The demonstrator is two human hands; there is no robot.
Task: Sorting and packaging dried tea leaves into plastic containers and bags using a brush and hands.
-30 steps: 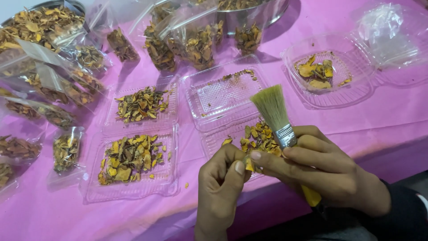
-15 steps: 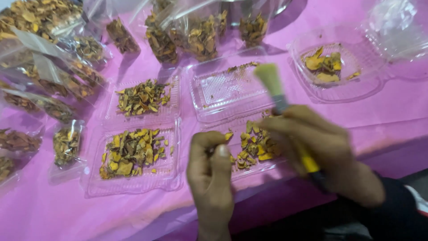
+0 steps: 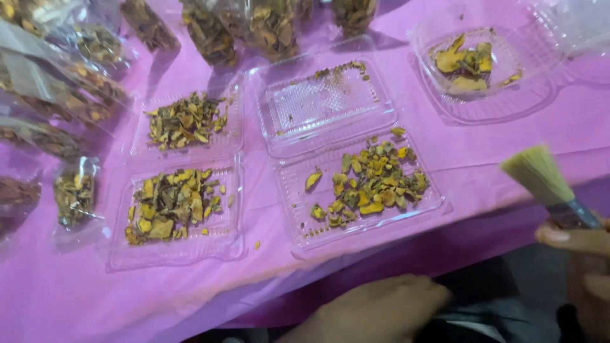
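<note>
Holding a small paintbrush with pale green bristles and a metal ferrule (image 3: 549,184) at the right edge of the frame, the right hand (image 3: 581,267) pinches the handle just under the ferrule, bristles pointing up and to the left. The left hand (image 3: 375,311) sits low at the bottom centre, below the table edge, fingers together and loosely curled over something dark; whether it grips anything I cannot tell.

Nearest the brush, at centre, lies an open clear plastic clamshell tray of yellow-green dried flakes (image 3: 365,181), its almost bare lid (image 3: 324,105) hinged behind it. To the left a second clear clamshell of browner flakes (image 3: 171,206) lies open too. At upper right a rounder clear container with a few large yellow pieces (image 3: 470,63) stands apart. Clear bags of dried pieces (image 3: 210,32) crowd the top and left over the pink plastic tablecloth (image 3: 445,159).

One risk, as I judge it: the centre tray sits close to the table's front edge, so a careless sweep of bristles or sleeve could flick the light flakes onto the cloth or tip the flimsy tray off. A stray flake (image 3: 257,244) already lies loose.
</note>
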